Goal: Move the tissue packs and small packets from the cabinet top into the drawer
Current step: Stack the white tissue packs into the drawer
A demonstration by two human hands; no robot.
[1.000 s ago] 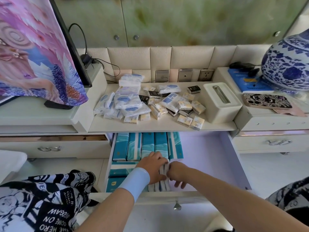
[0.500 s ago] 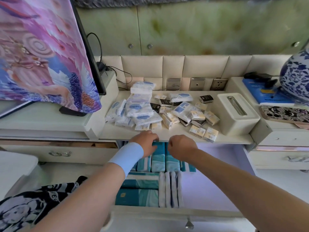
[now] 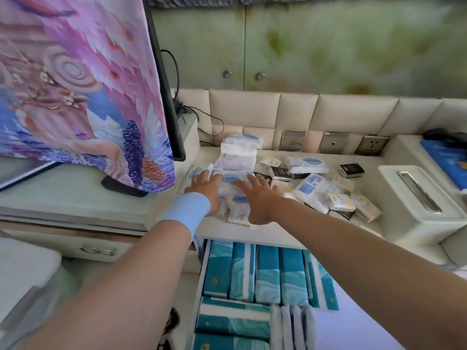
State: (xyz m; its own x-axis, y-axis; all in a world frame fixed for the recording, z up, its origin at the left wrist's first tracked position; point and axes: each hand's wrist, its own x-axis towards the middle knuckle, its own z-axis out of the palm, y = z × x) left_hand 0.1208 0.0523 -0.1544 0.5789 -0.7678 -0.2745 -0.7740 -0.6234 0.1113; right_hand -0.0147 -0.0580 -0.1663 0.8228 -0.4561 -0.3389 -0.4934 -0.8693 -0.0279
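At far left a screen under a pink-and-purple patterned cover stands on a raised shelf. Just right of it, the left arm is stretched forward and slightly rightward over the cabinet top, a pale blue wristband around the wrist. The left hand lies palm down with fingers straight and spread, resting on the left edge of the heap of white tissue packs; it grips nothing. The packs, white with blue labels, are piled at the left end of the cabinet top, reaching back toward the padded wall.

The right arm comes in from the lower right and crosses above the open drawer. The right hand is flat, palm down, fingers fanned wide over the right side of the same heap; whether the palm presses the packs or hovers just above them I cannot tell. The 2 hands bracket the pile, well apart.

Right of the right hand, small packets, cream and black, lie scattered, and beyond them sits a white tissue box.

Below, the drawer holds teal packs in rows and several white packs on edge.
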